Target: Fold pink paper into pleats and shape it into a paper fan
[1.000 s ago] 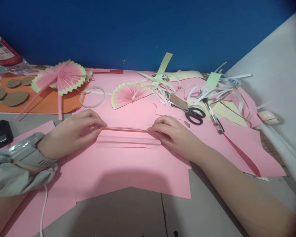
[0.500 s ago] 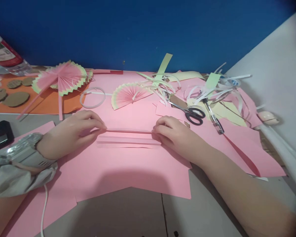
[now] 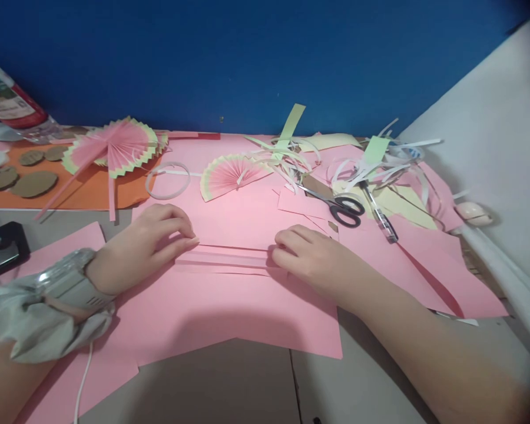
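Note:
A pink sheet of paper (image 3: 229, 300) lies on the table in front of me, its far edge folded into narrow pleats (image 3: 229, 259). My left hand (image 3: 148, 244) presses down on the left end of the pleats, fingers curled and pinched on the fold. At the right end, my right hand (image 3: 309, 256) does the same, with its fingertips pinching the folded strip. A grey device is strapped to my left wrist.
Black-handled scissors (image 3: 342, 207) and a pen (image 3: 377, 213) lie just beyond my right hand among paper scraps. Two pleated pink-and-green fans (image 3: 115, 147) (image 3: 229, 172) and a tape ring (image 3: 168, 179) sit further back. Cardboard discs (image 3: 30, 184) rest on orange paper.
Both hands have lowered the fold flat onto the sheet, the right hand sliding slightly left and down. The view has shifted a little.

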The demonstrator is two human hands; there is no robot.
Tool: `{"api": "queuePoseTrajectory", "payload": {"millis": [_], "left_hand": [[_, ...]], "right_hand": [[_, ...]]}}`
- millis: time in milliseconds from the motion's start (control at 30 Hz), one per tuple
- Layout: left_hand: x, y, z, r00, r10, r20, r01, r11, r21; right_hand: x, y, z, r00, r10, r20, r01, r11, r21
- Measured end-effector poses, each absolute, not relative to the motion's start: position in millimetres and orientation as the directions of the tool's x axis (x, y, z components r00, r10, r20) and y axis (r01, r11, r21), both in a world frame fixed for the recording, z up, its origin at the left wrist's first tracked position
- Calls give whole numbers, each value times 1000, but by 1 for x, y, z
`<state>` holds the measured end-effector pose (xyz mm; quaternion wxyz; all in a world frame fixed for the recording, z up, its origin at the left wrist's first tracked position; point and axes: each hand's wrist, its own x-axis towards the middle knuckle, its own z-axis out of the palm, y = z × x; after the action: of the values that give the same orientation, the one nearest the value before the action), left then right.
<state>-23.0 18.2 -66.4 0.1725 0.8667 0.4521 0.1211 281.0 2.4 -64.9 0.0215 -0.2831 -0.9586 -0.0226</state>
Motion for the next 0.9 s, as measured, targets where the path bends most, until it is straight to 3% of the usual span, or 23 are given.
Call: {"api": "queuePoseTrajectory", "payload": {"millis": [100, 200, 300, 600, 700, 800, 900], "left_hand": [[-17, 18, -74, 499, 865, 42, 769, -465, 439], [-13, 17, -76, 448, 894, 31, 770, -403, 494], [-13, 17, -73, 435, 900, 0, 764, -369, 530], [-20, 14, -75, 486, 874, -9, 775, -426, 467], [-20, 14, -73, 497, 868, -1, 750, -429, 503], [-18, 14, -71, 465, 885, 12, 720, -387, 576], [-17, 12, -71, 433, 898, 76, 690, -384, 613]], "right_hand": [[281, 4, -66, -751, 660, 3, 644, 734, -217], [282, 6, -65, -618, 782, -83, 714, 514, -476], [282, 8, -65, -520, 847, -111, 735, 378, -563], [278, 8, -72, -507, 862, -18, 749, 430, -504], [277, 7, -75, -529, 840, 119, 745, 527, -410], [278, 6, -79, -574, 754, 319, 710, 653, -264], [281, 6, -80, -604, 673, 427, 680, 715, -165]]}}
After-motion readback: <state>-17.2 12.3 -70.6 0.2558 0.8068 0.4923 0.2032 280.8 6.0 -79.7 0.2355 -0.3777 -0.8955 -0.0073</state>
